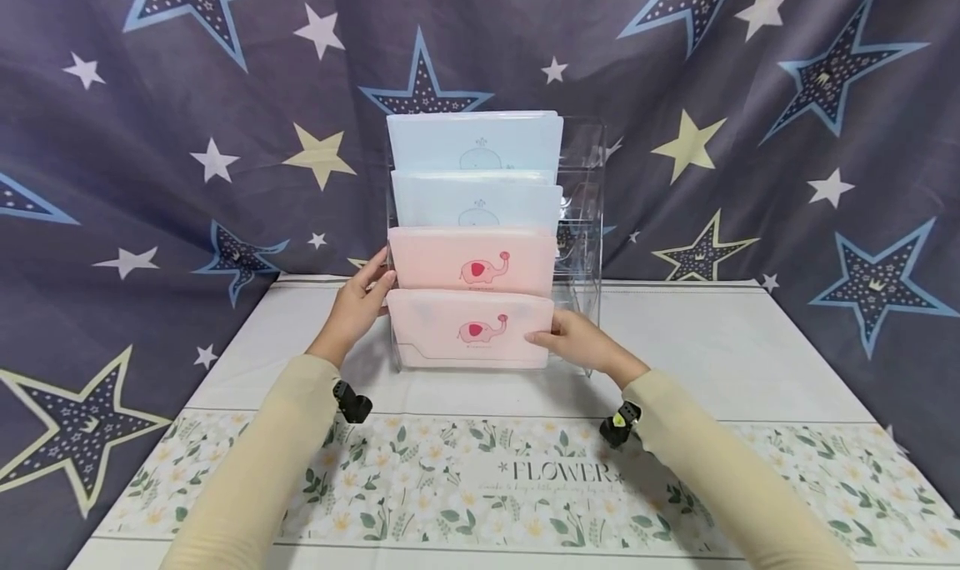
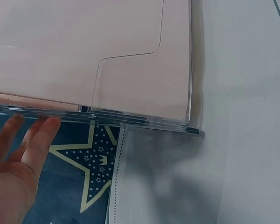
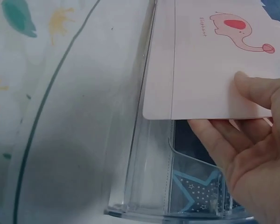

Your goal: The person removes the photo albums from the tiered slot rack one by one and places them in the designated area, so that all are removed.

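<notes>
A clear tiered rack [image 1: 588, 245] stands on the table holding two light blue folders [image 1: 442, 141] above two pink elephant folders. My right hand [image 1: 581, 338] pinches the right edge of the lowest pink folder [image 1: 427, 328], thumb on its front and fingers behind, as the right wrist view shows of the hand [image 3: 261, 135] and folder [image 3: 200, 88]. On the rack's left side rests my left hand [image 1: 360, 299]; in the left wrist view the fingertips of this hand [image 2: 23, 154] touch the clear side edge [image 2: 144, 122], fingers extended.
A white table [image 1: 675, 328] carries a floral runner [image 1: 420, 487] with the word FLOWER in front of the rack. Behind hangs a dark curtain [image 1: 487, 20] with stars. The rack's right part shows bare clear shelves beside the folders.
</notes>
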Demonstrator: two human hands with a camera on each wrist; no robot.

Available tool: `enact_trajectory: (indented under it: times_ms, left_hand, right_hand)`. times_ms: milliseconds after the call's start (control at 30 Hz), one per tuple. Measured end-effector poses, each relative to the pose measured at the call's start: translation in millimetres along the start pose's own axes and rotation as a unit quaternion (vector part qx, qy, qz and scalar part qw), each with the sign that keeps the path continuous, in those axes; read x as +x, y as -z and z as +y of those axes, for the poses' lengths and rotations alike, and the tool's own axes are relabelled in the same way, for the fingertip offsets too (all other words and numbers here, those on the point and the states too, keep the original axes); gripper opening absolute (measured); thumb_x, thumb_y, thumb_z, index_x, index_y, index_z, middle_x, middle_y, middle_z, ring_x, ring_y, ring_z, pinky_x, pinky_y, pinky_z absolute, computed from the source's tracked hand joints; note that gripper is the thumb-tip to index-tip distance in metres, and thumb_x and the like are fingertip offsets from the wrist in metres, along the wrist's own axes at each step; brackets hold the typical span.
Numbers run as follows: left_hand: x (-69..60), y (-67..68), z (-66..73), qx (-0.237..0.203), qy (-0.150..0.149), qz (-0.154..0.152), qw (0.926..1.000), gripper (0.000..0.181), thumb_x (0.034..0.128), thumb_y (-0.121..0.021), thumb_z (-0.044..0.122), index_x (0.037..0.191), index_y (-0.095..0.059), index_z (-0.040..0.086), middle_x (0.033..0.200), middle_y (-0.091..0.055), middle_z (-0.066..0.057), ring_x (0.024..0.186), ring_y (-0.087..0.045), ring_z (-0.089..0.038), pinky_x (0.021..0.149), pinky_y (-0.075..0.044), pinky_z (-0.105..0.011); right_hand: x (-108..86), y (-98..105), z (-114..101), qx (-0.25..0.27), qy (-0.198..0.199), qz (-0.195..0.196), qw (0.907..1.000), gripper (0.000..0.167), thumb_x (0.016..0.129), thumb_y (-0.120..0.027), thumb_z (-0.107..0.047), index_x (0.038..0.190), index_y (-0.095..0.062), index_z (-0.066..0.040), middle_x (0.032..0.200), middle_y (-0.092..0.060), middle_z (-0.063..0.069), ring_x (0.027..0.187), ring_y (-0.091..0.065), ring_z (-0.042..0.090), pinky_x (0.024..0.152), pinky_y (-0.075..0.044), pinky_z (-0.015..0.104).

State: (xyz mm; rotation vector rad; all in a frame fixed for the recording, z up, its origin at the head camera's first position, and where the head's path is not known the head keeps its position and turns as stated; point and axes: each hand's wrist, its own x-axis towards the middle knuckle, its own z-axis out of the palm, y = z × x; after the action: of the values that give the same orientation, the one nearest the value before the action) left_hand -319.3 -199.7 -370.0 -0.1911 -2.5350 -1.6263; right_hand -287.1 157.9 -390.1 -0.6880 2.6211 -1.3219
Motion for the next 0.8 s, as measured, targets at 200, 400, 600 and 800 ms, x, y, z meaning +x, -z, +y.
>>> enact_trajectory:
  times_ms: [200, 400, 600, 800]
  left_hand:
    - [0.0, -1.2, -0.3, 0.001, -0.004, -0.001, 1.0000, 0.058, 0.1054, -0.049, 0.043, 0.159, -0.028, 0.037, 0.152, -0.044, -0.013, 0.131, -0.052, -0.035, 0.095, -0.057, -0.048]
    - [-0.1, -1.0, -0.9, 0.007, -0.007, 0.004, 0.9999, 0.057, 0.1058, -0.048, 0.043, 0.159, -0.028, 0.037, 0.152, -0.045, -0.013, 0.129, -0.053, -0.034, 0.095, -0.057, -0.047]
    - [-0.1, -1.2, -0.6, 0.001, -0.011, 0.002, 0.9999, 0.057, 0.1061, -0.048, 0.041, 0.159, -0.028, 0.036, 0.150, -0.046, -0.013, 0.124, -0.057, -0.033, 0.096, -0.057, -0.046]
    - [-0.5, -1.5, -0.5, 0.006, -0.009, 0.002, 0.9999, 0.058, 0.1055, -0.048, 0.043, 0.159, -0.028, 0.037, 0.151, -0.046, -0.013, 0.127, -0.055, -0.035, 0.097, -0.056, -0.049]
  right_hand:
    - [-0.4, -1.0, 2.2, -0.021, 0.002, 0.017, 0.9996, 0.028, 0.100, -0.065, -0.025, 0.121, -0.069, -0.005, 0.089, -0.070, 0.003, 0.071, -0.054, 0.017, 0.062, -0.047, 0.030]
    - [-2.7, 1.1, 4.0, -0.024, 0.003, 0.035, 0.9991, 0.031, 0.100, -0.066, -0.027, 0.121, -0.067, -0.004, 0.088, -0.069, 0.005, 0.072, -0.057, 0.015, 0.062, -0.049, 0.029]
    - [-6.2, 10.7, 3.9, 0.007, 0.023, 0.064, 0.9977, 0.039, 0.100, -0.066, -0.026, 0.131, -0.062, -0.003, 0.102, -0.072, 0.011, 0.081, -0.064, 0.020, 0.069, -0.056, 0.033]
    - [-11.3, 26.5, -2.9, 0.027, 0.037, 0.097, 0.9943, 0.040, 0.102, -0.064, -0.027, 0.132, -0.060, -0.002, 0.110, -0.069, 0.017, 0.089, -0.066, 0.026, 0.076, -0.058, 0.036]
